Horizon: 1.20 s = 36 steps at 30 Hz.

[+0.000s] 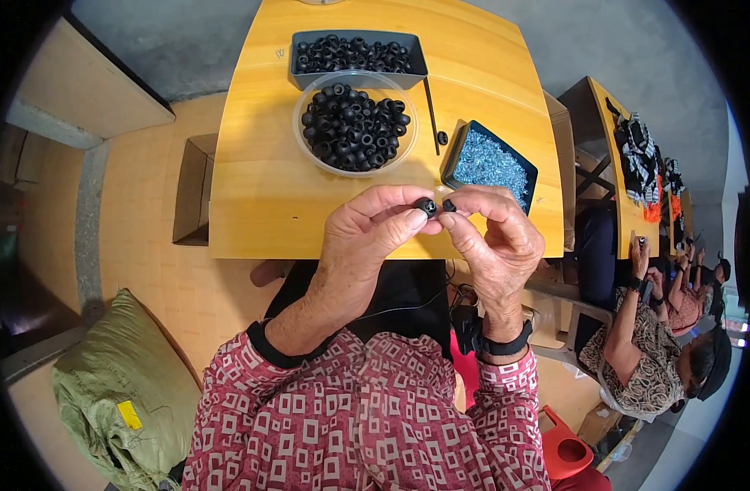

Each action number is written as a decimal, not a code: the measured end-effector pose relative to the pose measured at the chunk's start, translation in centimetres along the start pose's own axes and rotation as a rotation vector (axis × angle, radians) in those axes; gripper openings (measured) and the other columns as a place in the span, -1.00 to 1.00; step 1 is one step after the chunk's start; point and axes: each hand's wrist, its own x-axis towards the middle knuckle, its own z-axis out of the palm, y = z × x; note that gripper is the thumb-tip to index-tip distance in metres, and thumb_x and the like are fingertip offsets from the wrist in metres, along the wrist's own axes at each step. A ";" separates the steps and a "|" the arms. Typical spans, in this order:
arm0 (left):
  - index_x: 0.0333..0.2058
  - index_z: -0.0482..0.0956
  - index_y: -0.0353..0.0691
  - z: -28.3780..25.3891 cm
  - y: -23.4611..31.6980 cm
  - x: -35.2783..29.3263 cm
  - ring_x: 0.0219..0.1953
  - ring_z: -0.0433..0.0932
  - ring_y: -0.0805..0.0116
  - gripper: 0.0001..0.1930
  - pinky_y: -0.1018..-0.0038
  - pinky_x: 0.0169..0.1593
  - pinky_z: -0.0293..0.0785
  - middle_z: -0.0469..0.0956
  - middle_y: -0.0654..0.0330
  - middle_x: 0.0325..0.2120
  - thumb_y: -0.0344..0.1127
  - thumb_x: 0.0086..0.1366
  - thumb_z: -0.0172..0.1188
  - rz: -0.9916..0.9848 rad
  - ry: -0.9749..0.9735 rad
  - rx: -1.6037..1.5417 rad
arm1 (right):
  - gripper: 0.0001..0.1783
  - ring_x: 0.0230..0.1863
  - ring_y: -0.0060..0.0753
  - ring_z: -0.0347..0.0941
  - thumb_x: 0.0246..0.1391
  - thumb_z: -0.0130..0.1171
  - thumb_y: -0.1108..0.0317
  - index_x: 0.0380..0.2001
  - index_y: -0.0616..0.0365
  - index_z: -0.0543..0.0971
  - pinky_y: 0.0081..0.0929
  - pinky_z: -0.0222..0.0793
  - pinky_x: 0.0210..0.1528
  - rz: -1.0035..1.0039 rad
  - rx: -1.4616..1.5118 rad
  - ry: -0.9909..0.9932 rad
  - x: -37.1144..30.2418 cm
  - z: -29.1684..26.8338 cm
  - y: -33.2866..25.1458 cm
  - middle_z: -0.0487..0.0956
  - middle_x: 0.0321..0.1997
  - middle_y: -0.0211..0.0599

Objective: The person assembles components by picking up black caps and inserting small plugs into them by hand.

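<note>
Black bead-like piece (426,206) is pinched in the left hand (354,237), between thumb and fingertips, up over the near part of the yellow table (256,192). It's pretty much round, so I can't pick out a long axis, but its hole looks turned up and toward about 3 o'clock. Right there at 3, just beside it with what looks like a sliver of a gap, is a smaller black piece (449,205) gripped by the right hand (499,245). So both hands are closed down to a narrow pinch, and the left is obviously nearer the bead-like one since it's holding it. Can't tell what the far sides look like, fingers are in the way.

Going outward from the pinch: a dark tray (449,168) of clear bluish bits (491,160) lies around 2 o'clock, pretty near the right hand. Up at 12 there's a loose black piece (442,138) on the tabletop, with a thin black rod (432,116) next to it. Round clear tub (301,144) heaped with black pieces (354,131) is toward 10 or 11, and a grey tray (403,81) with more is right behind it at 11. Further out, a cardboard box (196,188) at 9, a green sack (125,380) at 8, and another person (641,360) over at 4.
</note>
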 end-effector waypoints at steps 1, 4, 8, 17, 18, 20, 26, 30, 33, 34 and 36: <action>-0.11 0.50 -0.37 0.0 0.0 0.0 -0.19 0.57 0.41 -0.78 0.52 -0.03 0.46 0.56 0.16 -0.22 -0.48 0.26 0.11 0.001 -0.001 0.014 | -0.76 -0.33 -0.45 0.48 -0.19 0.32 0.64 -0.35 0.27 0.59 -0.58 0.39 -0.23 0.001 0.001 0.000 0.0 -0.2 -0.1 0.59 -0.34 -0.27; -0.11 0.50 -0.36 0.0 -0.2 -0.1 -0.19 0.57 0.40 -0.78 0.53 -0.04 0.46 0.56 0.17 -0.22 -0.49 0.26 0.11 -0.004 -0.006 0.042 | -0.77 -0.30 -0.43 0.50 -0.19 0.31 0.64 -0.36 0.27 0.58 -0.57 0.40 -0.23 0.035 0.005 -0.019 -0.1 -0.5 -0.4 0.58 -0.35 -0.25; -0.10 0.49 -0.36 0.1 -0.4 0.0 -0.19 0.58 0.40 -0.77 0.53 -0.04 0.47 0.56 0.17 -0.22 -0.50 0.26 0.11 -0.003 -0.024 0.076 | -0.76 -0.27 -0.39 0.51 -0.19 0.32 0.64 -0.35 0.28 0.59 -0.53 0.41 -0.22 0.088 0.079 -0.011 -0.2 -1.1 -0.4 0.58 -0.35 -0.22; -0.09 0.49 -0.37 0.5 -0.5 -0.1 -0.19 0.58 0.40 -0.77 0.53 -0.04 0.48 0.56 0.16 -0.23 -0.51 0.26 0.10 -0.008 -0.053 0.091 | -0.80 -0.27 -0.35 0.51 -0.19 0.31 0.64 -0.39 0.28 0.60 -0.51 0.41 -0.20 0.071 0.036 -0.042 0.0 -1.9 -1.4 0.58 -0.35 -0.20; -0.09 0.49 -0.37 0.5 -0.5 -0.1 -0.19 0.58 0.40 -0.77 0.53 -0.04 0.48 0.56 0.16 -0.23 -0.51 0.26 0.10 -0.009 -0.054 0.091 | -0.81 -0.27 -0.35 0.51 -0.19 0.30 0.64 -0.40 0.28 0.60 -0.51 0.41 -0.20 0.070 0.035 -0.064 0.2 -2.1 -1.4 0.58 -0.35 -0.20; -0.12 0.50 -0.37 0.6 -0.5 -0.2 -0.19 0.59 0.30 -0.78 0.42 -0.01 0.49 0.56 0.13 -0.22 -0.52 0.24 0.12 -0.034 -0.042 0.069 | -0.81 -0.28 -0.36 0.51 -0.19 0.30 0.64 -0.40 0.28 0.61 -0.52 0.42 -0.21 0.057 0.008 -0.081 0.4 -2.3 -1.7 0.58 -0.35 -0.20; -0.11 0.49 -0.37 0.7 -0.4 -0.3 -0.20 0.59 0.30 -0.78 0.43 -0.02 0.49 0.57 0.11 -0.23 -0.50 0.25 0.11 -0.079 -0.058 0.054 | -0.82 -0.28 -0.38 0.52 -0.18 0.28 0.64 -0.40 0.27 0.64 -0.52 0.43 -0.22 0.050 0.001 -0.138 0.8 -2.7 -2.0 0.59 -0.34 -0.20; -0.11 0.49 -0.38 0.7 -0.6 -0.4 -0.21 0.59 0.31 -0.78 0.43 -0.03 0.49 0.57 0.10 -0.23 -0.51 0.25 0.11 -0.085 -0.051 0.039 | -0.81 -0.28 -0.39 0.52 -0.17 0.27 0.64 -0.38 0.26 0.65 -0.53 0.43 -0.22 0.059 0.006 -0.163 0.8 -2.7 -2.1 0.59 -0.34 -0.21; -0.12 0.50 -0.37 0.7 -0.6 -0.3 -0.21 0.59 0.31 -0.78 0.43 -0.04 0.49 0.57 0.10 -0.24 -0.52 0.25 0.11 -0.083 -0.050 0.051 | -0.81 -0.28 -0.40 0.52 -0.16 0.26 0.63 -0.37 0.26 0.65 -0.53 0.44 -0.22 0.055 -0.009 -0.188 0.9 -2.8 -2.0 0.59 -0.34 -0.21; -0.12 0.49 -0.38 0.7 -0.6 -0.3 -0.21 0.59 0.36 -0.78 0.48 -0.05 0.49 0.57 0.12 -0.26 -0.50 0.26 0.12 -0.081 -0.053 0.060 | -0.81 -0.28 -0.40 0.52 -0.16 0.26 0.63 -0.37 0.26 0.65 -0.53 0.44 -0.22 0.055 -0.009 -0.188 0.9 -2.9 -2.0 0.59 -0.34 -0.21; -0.12 0.49 -0.40 0.7 -0.6 -0.3 -0.21 0.58 0.40 -0.78 0.52 -0.06 0.49 0.57 0.14 -0.29 -0.47 0.26 0.13 -0.078 -0.056 0.069 | -0.81 -0.29 -0.40 0.52 -0.14 0.25 0.63 -0.36 0.26 0.65 -0.53 0.43 -0.22 0.046 -0.019 -0.209 0.9 -2.9 -2.0 0.59 -0.33 -0.21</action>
